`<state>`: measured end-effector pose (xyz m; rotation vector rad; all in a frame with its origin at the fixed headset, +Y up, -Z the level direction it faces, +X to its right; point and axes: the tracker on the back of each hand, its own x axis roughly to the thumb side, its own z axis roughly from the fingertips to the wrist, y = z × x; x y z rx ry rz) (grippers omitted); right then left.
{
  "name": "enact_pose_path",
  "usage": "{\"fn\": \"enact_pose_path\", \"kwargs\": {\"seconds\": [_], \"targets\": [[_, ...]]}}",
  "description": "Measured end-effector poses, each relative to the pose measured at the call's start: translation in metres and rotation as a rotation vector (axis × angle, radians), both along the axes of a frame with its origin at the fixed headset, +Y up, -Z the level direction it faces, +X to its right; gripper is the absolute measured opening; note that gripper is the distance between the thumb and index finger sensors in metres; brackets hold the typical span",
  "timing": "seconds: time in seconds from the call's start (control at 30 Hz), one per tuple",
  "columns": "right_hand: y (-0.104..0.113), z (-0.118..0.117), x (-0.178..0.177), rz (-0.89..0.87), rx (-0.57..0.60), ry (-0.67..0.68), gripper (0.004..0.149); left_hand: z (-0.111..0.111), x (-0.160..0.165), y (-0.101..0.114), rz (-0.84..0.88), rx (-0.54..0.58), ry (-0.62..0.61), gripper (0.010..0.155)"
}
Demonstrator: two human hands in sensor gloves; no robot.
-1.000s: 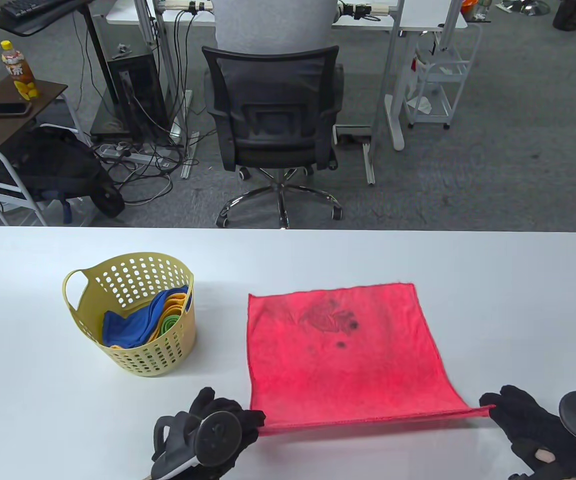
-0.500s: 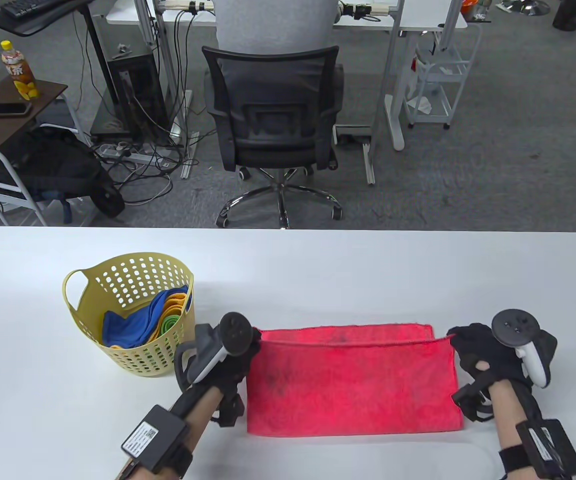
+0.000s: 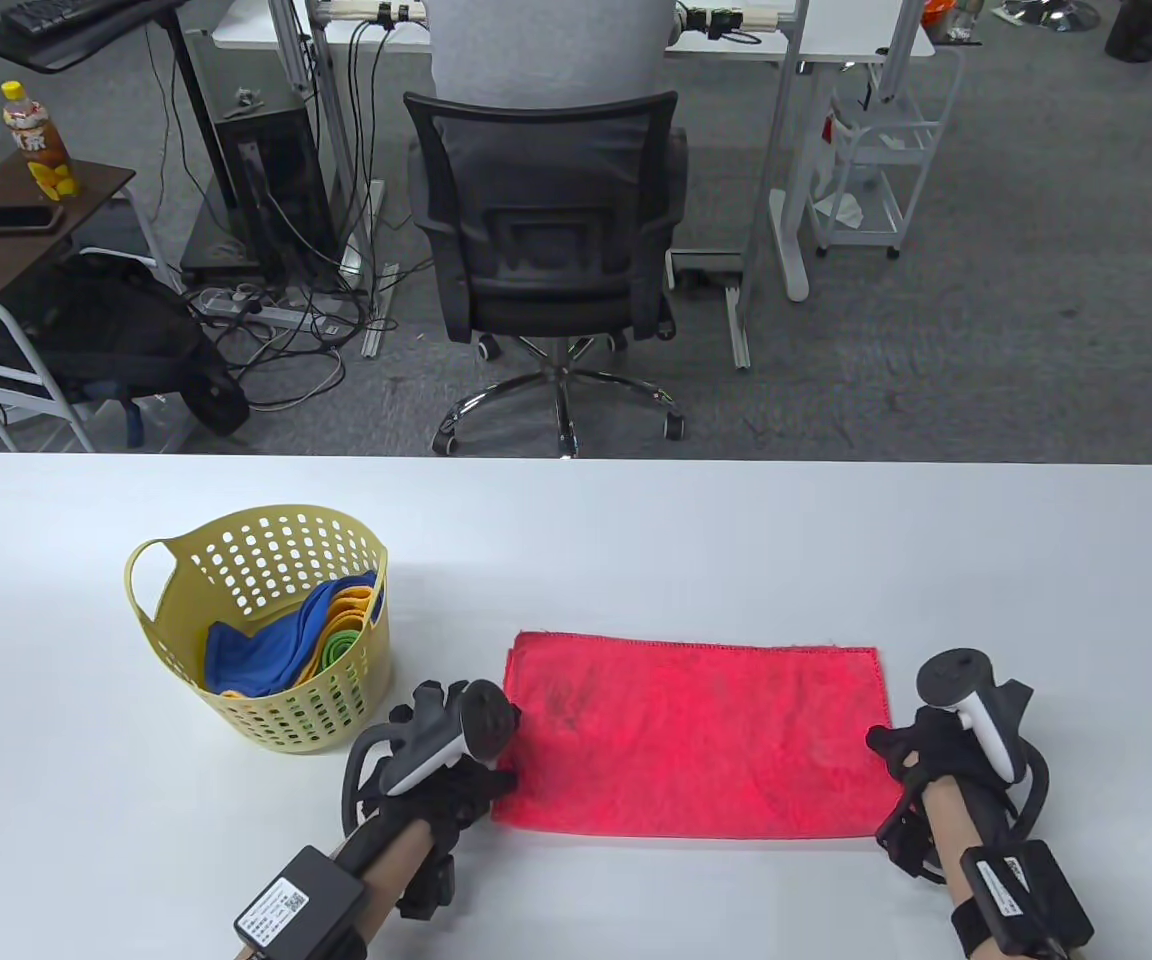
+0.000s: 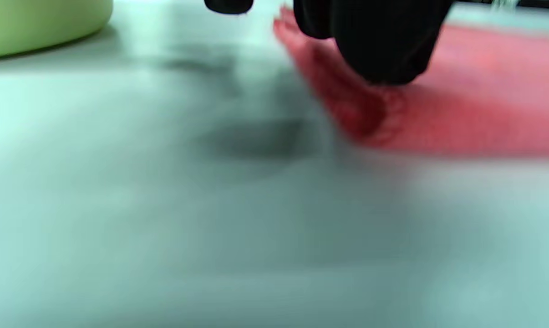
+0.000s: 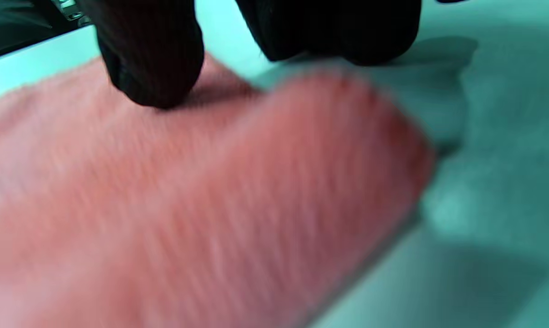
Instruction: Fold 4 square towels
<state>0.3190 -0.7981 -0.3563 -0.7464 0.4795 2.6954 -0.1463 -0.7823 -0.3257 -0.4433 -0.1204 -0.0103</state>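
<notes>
At the near edge of the white desk, the left hand in its black sensor glove rests at the near left corner of the red square microfibre towel, which lies folded in half as a flat rectangle with its long sides running left to right. From the left wrist view the gloved fingers come down onto the left edge of the towel, where the cloth is a little bunched under them; whether they pinch it or only press on it I cannot tell, because the picture is blurred. The right hand is at the right short edge of the towel, near its front corner. From the right wrist view one gloved fingertip touches the top of the towel, and the other fingers sit just beyond the cloth edge, so I also cannot tell if this hand grips anything. To the left of the towel, near the left hand but apart from it, stands a yellow perforated plastic basket with blue, orange and green cloths inside.
</notes>
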Motion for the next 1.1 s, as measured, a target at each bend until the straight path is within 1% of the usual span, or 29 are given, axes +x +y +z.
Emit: {"fn": "enact_pose_path", "kwargs": {"seconds": [0.03,0.07,0.13,0.2,0.27,0.33,0.37,0.47,0.53,0.57,0.63,0.7,0.73,0.8,0.83,0.87,0.9,0.93,0.97,1.0,1.03,1.07,1.1], "targets": [[0.000,0.003,-0.005,0.033,0.050,0.016,0.067,0.005,-0.001,-0.004,-0.033,0.000,-0.015,0.076],[-0.003,0.003,-0.009,-0.024,0.090,0.030,0.058,0.010,-0.002,-0.008,-0.048,0.002,-0.019,0.077],[-0.004,0.005,-0.012,-0.063,0.120,0.021,0.048,0.016,-0.006,-0.009,0.028,0.008,0.000,0.078],[-0.004,0.004,-0.013,-0.067,0.121,0.031,0.042,0.019,-0.011,-0.008,0.061,-0.014,-0.010,0.080],[-0.003,0.003,-0.008,-0.112,0.136,0.035,0.040,0.021,-0.018,-0.005,0.101,0.026,-0.002,0.081],[0.005,0.002,0.006,-0.168,0.119,0.041,0.040,0.022,-0.028,0.002,0.172,0.086,0.029,0.080],[0.008,0.002,0.012,-0.196,0.121,0.026,0.040,0.022,-0.031,0.004,0.205,0.094,0.039,0.079],[0.021,0.006,0.033,-0.315,0.141,-0.046,0.040,0.021,-0.041,0.007,0.335,0.075,0.068,0.078],[0.034,0.009,0.034,-0.329,0.174,-0.055,0.040,0.019,-0.044,0.008,0.361,0.069,0.077,0.078],[0.045,0.010,0.030,-0.328,0.202,-0.046,0.040,0.019,-0.045,0.009,0.360,0.072,0.076,0.078],[0.065,0.010,0.014,-0.338,0.243,-0.004,0.041,0.017,-0.046,0.010,0.355,0.077,0.073,0.077],[0.089,0.009,-0.018,-0.321,0.298,0.065,0.041,0.017,-0.047,0.013,0.374,0.075,0.070,0.078],[0.096,0.009,-0.032,-0.309,0.313,0.098,0.041,0.017,-0.047,0.015,0.384,0.074,0.069,0.078],[0.113,0.007,-0.085,-0.293,0.343,0.203,0.041,0.017,-0.048,0.020,0.411,0.078,0.065,0.078],[0.116,0.006,-0.105,-0.290,0.345,0.242,0.040,0.018,-0.048,0.022,0.416,0.084,0.066,0.078],[0.114,0.005,-0.139,-0.280,0.333,0.299,0.041,0.018,-0.049,0.024,0.420,0.095,0.067,0.078],[0.110,0.005,-0.158,-0.273,0.323,0.331,0.041,0.019,-0.049,0.024,0.419,0.099,0.067,0.078],[0.100,0.004,-0.188,-0.261,0.301,0.376,0.041,0.019,-0.050,0.025,0.419,0.103,0.068,0.078],[0.090,0.004,-0.208,-0.257,0.280,0.407,0.042,0.019,-0.050,0.025,0.418,0.105,0.069,0.078],[0.079,0.003,-0.226,-0.267,0.247,0.441,0.047,0.020,-0.051,0.025,0.418,0.107,0.070,0.078],[0.066,0.003,-0.244,-0.294,0.181,0.486,0.056,0.021,-0.052,0.025,0.417,0.111,0.071,0.078],[0.059,0.004,-0.254,-0.330,0.114,0.515,0.062,0.021,-0.052,0.026,0.416,0.118,0.072,0.078],[0.057,0.004,-0.257,-0.365,0.085,0.532,0.065,0.022,-0.053,0.027,0.415,0.123,0.072,0.078]]}}
